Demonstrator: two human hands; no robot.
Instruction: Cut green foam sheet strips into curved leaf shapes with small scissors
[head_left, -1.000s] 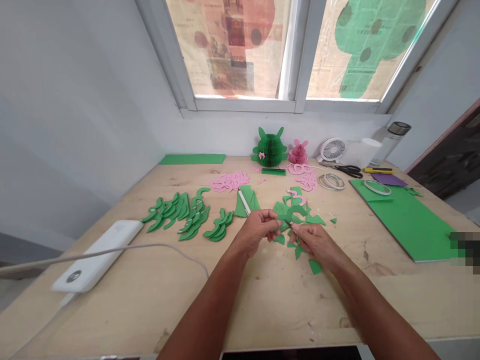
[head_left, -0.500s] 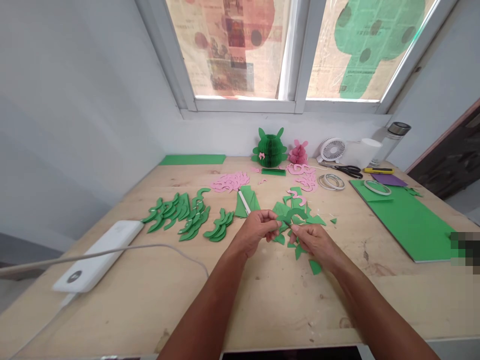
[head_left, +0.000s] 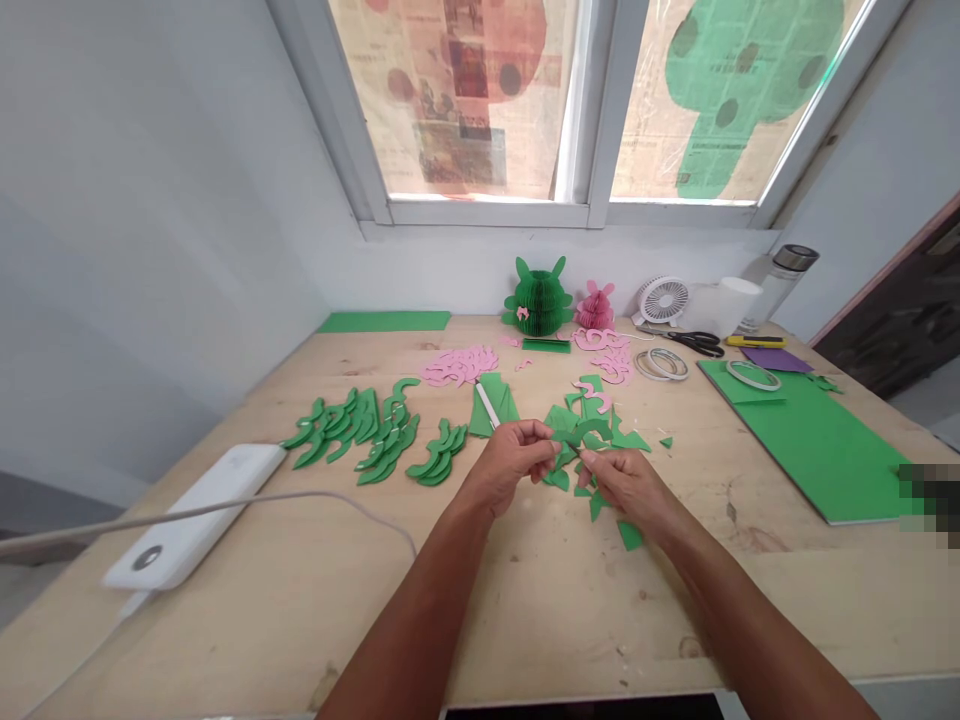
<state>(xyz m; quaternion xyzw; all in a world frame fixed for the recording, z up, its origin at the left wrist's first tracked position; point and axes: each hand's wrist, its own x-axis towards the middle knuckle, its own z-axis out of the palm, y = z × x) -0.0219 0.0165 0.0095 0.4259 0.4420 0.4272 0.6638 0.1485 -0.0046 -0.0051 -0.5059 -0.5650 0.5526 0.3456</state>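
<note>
A curved green paper cutout [head_left: 594, 430] is pinched between my two hands above the table. My left hand [head_left: 523, 455] is closed on its left end, thumb against fingers. My right hand [head_left: 619, 475] pinches its lower edge with the fingertips, where a small dark strip shows. Green paper scraps [head_left: 630, 537] lie beneath and around my hands. Just left of them, a white pen [head_left: 487, 405] rests on a green paper piece [head_left: 507, 400]. Stacks of curved green cutouts [head_left: 386, 440] are spread farther left. Pink cutouts [head_left: 459, 366] lie behind.
A white power bank [head_left: 199, 520] with a cable sits at left. Green and pink honeycomb paper figures [head_left: 540, 300] stand at the back. Tape rolls [head_left: 664, 364], black scissors [head_left: 697, 343], a yellow cutter [head_left: 756, 341], a fan [head_left: 664, 300] and green sheets [head_left: 817, 450] are at right.
Both hands stay in nearly the same place, still pinching the green cutout. The view has shifted very slightly.
</note>
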